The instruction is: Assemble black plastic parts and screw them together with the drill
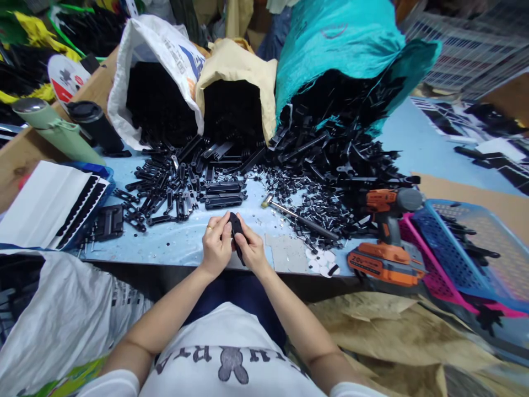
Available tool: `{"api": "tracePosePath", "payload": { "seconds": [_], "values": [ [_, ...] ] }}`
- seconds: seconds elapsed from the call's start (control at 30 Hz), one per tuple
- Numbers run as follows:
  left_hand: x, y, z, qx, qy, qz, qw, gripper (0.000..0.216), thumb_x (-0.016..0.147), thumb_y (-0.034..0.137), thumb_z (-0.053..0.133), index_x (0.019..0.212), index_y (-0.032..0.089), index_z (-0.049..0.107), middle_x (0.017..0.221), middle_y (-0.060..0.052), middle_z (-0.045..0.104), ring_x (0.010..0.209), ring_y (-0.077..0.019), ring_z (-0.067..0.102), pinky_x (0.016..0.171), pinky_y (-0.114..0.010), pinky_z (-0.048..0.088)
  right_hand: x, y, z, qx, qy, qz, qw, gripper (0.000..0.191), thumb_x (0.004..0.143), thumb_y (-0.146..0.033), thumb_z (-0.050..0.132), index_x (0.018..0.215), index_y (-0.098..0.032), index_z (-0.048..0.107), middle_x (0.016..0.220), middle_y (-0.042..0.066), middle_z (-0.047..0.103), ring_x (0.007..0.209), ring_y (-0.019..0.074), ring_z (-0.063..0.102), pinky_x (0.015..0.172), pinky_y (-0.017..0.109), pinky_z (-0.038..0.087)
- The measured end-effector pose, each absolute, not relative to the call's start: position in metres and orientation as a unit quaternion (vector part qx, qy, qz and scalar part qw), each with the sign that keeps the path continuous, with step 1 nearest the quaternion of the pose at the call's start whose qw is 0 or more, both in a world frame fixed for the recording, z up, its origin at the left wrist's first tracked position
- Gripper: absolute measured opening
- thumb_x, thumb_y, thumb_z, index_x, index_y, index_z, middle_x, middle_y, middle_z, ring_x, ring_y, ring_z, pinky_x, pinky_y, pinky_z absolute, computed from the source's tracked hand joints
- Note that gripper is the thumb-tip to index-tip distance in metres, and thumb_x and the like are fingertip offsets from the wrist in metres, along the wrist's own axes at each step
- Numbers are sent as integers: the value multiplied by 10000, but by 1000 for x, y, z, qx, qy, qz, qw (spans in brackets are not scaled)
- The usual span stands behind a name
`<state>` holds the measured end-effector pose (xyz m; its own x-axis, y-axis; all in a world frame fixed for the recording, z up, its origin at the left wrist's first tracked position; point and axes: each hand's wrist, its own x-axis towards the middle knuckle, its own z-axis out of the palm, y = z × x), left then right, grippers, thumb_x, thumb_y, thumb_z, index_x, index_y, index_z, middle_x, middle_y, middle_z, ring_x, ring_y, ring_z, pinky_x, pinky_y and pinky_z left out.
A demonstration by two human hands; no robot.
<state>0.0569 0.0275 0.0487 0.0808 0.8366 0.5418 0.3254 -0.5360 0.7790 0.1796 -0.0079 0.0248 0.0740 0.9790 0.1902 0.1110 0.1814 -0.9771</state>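
Both hands meet at the table's front edge around one long black plastic part (236,227), held upright between them. My left hand (217,242) grips its left side, with a ring on one finger. My right hand (251,245) closes on the other side, thumb pressed against it. Fingers cover much of the part, so its exact kind is unclear. Just beyond lie several assembled black pieces (225,196) in a stack. To the right rests a small hammer (300,218) with a brass-coloured head, beside a heap of small screws and pins (318,207).
Behind stand a white sack (159,36), a beige sack (235,63) and a teal sack (334,38), spilling black parts. An orange cordless drill (386,237) and a blue basket (450,253) are at right. A green bottle (60,132) and dark tumbler (95,127) stand left.
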Motion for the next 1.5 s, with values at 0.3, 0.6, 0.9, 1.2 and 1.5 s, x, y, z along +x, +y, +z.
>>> {"api": "tracePosePath", "payload": {
  "seconds": [0.3, 0.6, 0.9, 1.2, 1.5],
  "values": [
    [49, 23, 47, 460, 381, 422, 682, 430, 835, 506, 501, 1080, 153, 523, 785, -39, 599, 604, -111, 569, 558, -243, 475, 195, -5, 14, -499, -523, 444, 530, 576, 860, -505, 465, 1359, -221, 418, 858, 41, 603, 521, 95, 530, 519, 260, 499],
    [38, 19, 55, 382, 375, 199, 820, 446, 699, 570, 632, 759, 154, 480, 405, 52, 496, 259, -15, 290, 291, -127, 116, 216, -17, 18, -528, -639, 328, 453, 628, 814, -497, 539, 1351, -200, 403, 1017, 78, 623, 691, 150, 602, 653, 278, 509],
    [-25, 18, 88, 551, 481, 174, 659, 433, 695, 578, 616, 755, 159, 521, 338, 84, 427, 243, -26, 261, 278, -124, 152, 303, -62, 59, -704, -558, 192, 396, 298, 768, -417, 580, 927, -165, 565, 767, 39, 606, 629, 168, 592, 573, 289, 487],
    [43, -14, 94, 640, 287, 84, 708, 358, 633, 464, 713, 673, 153, 541, 411, 63, 458, 339, -60, 432, 351, -152, 306, 232, -74, 69, -372, -423, 636, 528, 491, 575, -368, 790, 794, -206, 382, 684, -8, 629, 509, 105, 566, 490, 223, 466],
    [79, -12, 60, 713, 349, 196, 576, 379, 740, 446, 627, 1022, 196, 588, 846, -65, 669, 683, -190, 652, 580, -295, 528, 266, -104, 83, -598, -515, 307, 531, 336, 671, -377, 729, 837, -182, 511, 769, 19, 599, 645, 133, 567, 575, 255, 473]
  ]
}}
